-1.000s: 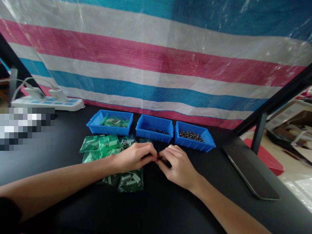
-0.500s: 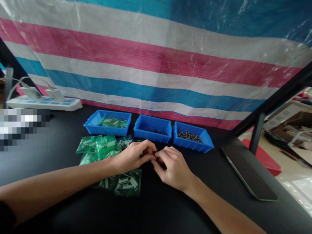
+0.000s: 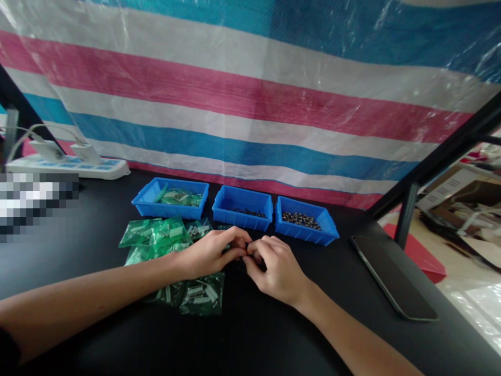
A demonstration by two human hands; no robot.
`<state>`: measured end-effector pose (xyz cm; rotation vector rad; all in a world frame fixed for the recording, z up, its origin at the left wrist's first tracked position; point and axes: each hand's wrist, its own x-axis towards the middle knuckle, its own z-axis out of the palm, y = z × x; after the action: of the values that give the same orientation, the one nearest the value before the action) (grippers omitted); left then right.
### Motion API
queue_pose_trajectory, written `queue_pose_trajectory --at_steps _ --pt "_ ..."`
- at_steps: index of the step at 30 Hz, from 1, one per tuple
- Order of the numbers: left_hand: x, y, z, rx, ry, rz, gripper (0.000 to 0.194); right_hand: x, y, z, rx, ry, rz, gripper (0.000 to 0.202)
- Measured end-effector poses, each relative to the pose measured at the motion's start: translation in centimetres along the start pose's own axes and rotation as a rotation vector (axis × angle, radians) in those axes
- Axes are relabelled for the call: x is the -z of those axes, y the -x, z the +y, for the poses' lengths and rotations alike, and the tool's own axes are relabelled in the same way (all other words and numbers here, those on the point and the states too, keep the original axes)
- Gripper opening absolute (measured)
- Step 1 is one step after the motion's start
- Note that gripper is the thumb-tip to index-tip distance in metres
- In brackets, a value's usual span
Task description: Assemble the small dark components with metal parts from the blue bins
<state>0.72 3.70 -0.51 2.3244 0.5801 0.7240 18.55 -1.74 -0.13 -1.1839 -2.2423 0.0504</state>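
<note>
My left hand [image 3: 213,251] and my right hand [image 3: 276,266] meet fingertip to fingertip above the black table, both with fingers pinched. Whatever lies between the fingertips is too small and hidden to name. Under and beside my left hand and forearm are green plastic bags [image 3: 166,232] with pale and metal parts inside. Another such bag [image 3: 201,296] lies just in front of my left wrist. Behind the hands stand a blue tray with small dark parts [image 3: 242,218] and a blue tray with many small metallic pieces [image 3: 305,235].
A blue tray [image 3: 166,211] at the left holds green bags. A phone [image 3: 393,277] lies on the table [image 3: 250,339] at the right. At the back left is a white power strip [image 3: 78,168] with plugs. A striped sheet [image 3: 235,94] hangs behind, and a black frame bar [image 3: 430,164] slants at right.
The whole view has shifted slightly, so the trays and phone appear a little further left. My hands keep nearly the same pinched pose, with fingertips slightly closer together.
</note>
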Motion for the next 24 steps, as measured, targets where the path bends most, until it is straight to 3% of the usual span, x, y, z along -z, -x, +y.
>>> queue_pose_trajectory --at_steps 7,12,24 --pt "-0.11 -0.05 0.02 -0.001 -0.09 -0.014 0.02 -0.06 -0.07 0.4 -0.069 -0.033 0.1 0.006" --pt "-0.11 -0.21 -0.27 0.003 -0.217 0.02 0.01 -0.32 -0.08 0.7 -0.106 -0.044 0.149 0.006" --pt "0.06 -0.6 0.0 -0.037 -0.328 -0.032 0.021 -0.3 -0.05 0.6 -0.098 -0.088 0.132 0.006"
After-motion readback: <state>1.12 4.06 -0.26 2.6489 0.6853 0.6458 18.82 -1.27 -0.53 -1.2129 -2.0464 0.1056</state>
